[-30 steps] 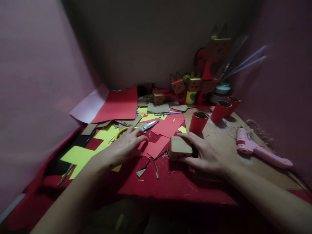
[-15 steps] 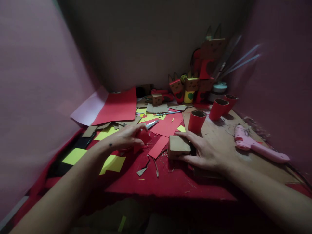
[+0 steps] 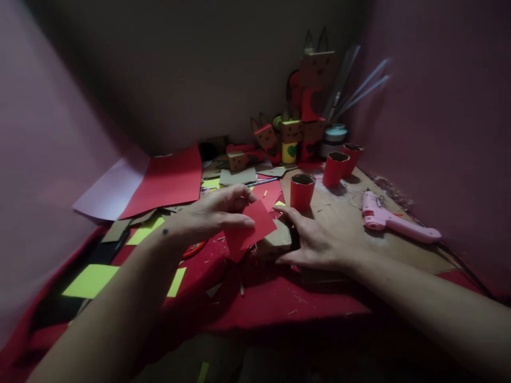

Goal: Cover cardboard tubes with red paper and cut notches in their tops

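My left hand (image 3: pixel 223 213) pinches a piece of red paper (image 3: pixel 259 223) between thumb and fingers, holding it tilted above the table. The paper hides part of a small cardboard box (image 3: pixel 279 239) just behind and to its right. Around the right end of that box is my right hand (image 3: pixel 315 239), thumb on the near side and fingers on the far side. Below my left wrist, the red handle of the scissors (image 3: pixel 194 250) shows in part. A red paper-covered tube (image 3: pixel 302 192) stands beyond my right hand.
A pink glue gun (image 3: pixel 399 219) lies on the board at right, near two more red tubes (image 3: pixel 335 170). Cardboard animal figures (image 3: pixel 289 141) stand at the back. Large red paper (image 3: pixel 163 181) and yellow paper pieces (image 3: pixel 91 281) lie at left. Scraps litter the red cloth (image 3: pixel 255 306).
My left hand has picked up a piece of red paper and brought it right, beside the cardboard box. My right hand stays at the box. The view has swung slightly right.
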`<state>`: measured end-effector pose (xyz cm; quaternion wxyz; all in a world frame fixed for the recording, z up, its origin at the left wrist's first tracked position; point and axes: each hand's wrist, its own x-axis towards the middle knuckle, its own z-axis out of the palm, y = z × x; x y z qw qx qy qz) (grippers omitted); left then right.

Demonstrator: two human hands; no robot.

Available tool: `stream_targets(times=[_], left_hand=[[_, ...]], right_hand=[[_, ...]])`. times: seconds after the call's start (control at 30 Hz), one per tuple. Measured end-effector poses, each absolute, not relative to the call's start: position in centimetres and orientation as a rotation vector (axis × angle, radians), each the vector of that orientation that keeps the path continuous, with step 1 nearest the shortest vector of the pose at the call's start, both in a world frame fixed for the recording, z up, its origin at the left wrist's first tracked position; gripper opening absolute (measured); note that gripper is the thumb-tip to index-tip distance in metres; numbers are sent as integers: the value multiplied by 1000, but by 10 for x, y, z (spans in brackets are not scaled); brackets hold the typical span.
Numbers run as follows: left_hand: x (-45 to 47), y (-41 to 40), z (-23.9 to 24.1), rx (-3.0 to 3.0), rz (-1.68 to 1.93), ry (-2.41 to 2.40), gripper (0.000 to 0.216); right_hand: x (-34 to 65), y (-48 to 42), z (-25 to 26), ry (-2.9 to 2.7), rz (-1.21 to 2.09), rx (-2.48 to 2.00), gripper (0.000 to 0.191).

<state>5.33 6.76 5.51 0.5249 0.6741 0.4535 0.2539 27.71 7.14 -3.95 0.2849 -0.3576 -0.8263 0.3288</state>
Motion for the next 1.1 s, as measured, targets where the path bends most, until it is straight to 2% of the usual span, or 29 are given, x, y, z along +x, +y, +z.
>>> stream_targets(times=[0.1,0.17,0.33,0.43,0.67,0.83,1.1], left_hand=[[70,78,54,1755,480,1052,19],[78,85,54,1890,367,1053,17],[90,93,51,2273,230,1070,14],[91,94,45,2407,253,1118,17],[60,78,45,2256,345,1308,37],[44,65,41,2193,159,1345,73],[53,57,33,2292,155,1371,63]], right_hand=[[280,70,-34,-2132,1009,-870,89],[281,67,-29,-2036,1086,-821,86],[282,64,-28,-1802,1039,-807,49],[281,65,-31,-1771,1041,-743,36],[276,66,-27,-1516,1373,-808,41],[273,67,-23,-1329,1609,-829,44],[274,70,-21,-1357,1579,-919,39]])
